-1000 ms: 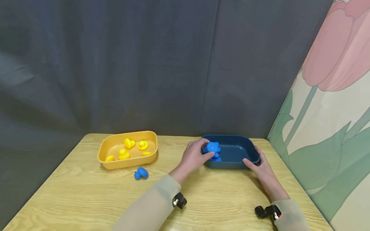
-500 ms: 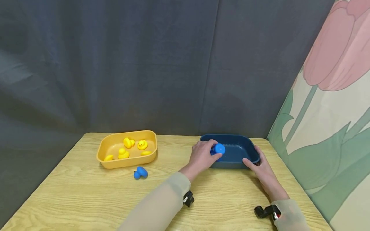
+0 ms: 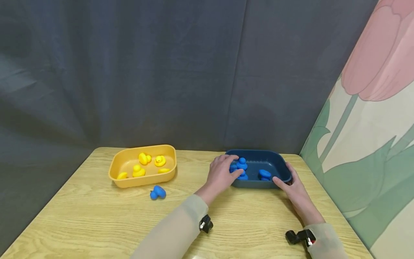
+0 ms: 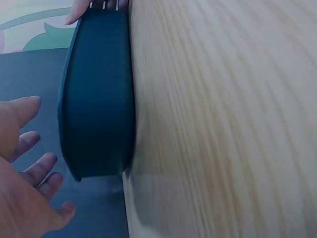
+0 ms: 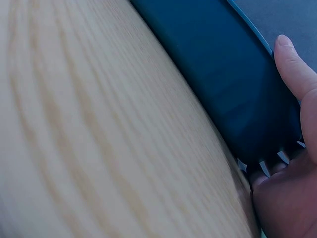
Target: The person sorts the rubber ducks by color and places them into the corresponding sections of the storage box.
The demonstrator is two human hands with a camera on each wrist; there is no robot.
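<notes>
In the head view my left hand (image 3: 221, 174) hovers over the left end of a dark blue bin (image 3: 255, 184), its fingers spread and holding nothing. Several blue rubber ducks lie in the bin: some, including an upright duck (image 3: 242, 164), cluster near the left hand's fingertips, partly hidden by it. Another blue duck (image 3: 265, 174) lies tipped nearer the right front. My right hand (image 3: 292, 189) grips the bin's right end, thumb at the front rim and fingers round the end wall. The left wrist view shows the left hand (image 4: 25, 183) apart from the bin's outer wall (image 4: 99, 94).
A yellow bin (image 3: 142, 182) with several yellow ducks (image 3: 139, 171) stands at the back left of the wooden table (image 3: 97, 223). One loose blue duck (image 3: 158, 192) lies on its side in front of it. A dark curtain (image 3: 194, 79) hangs behind; a flower-patterned wall (image 3: 368, 162) bounds the right.
My left hand moved right with a blue duck, let it go inside the dark blue bin, and drew back slightly left with fingers spread. The right hand stayed at the bin's end.
</notes>
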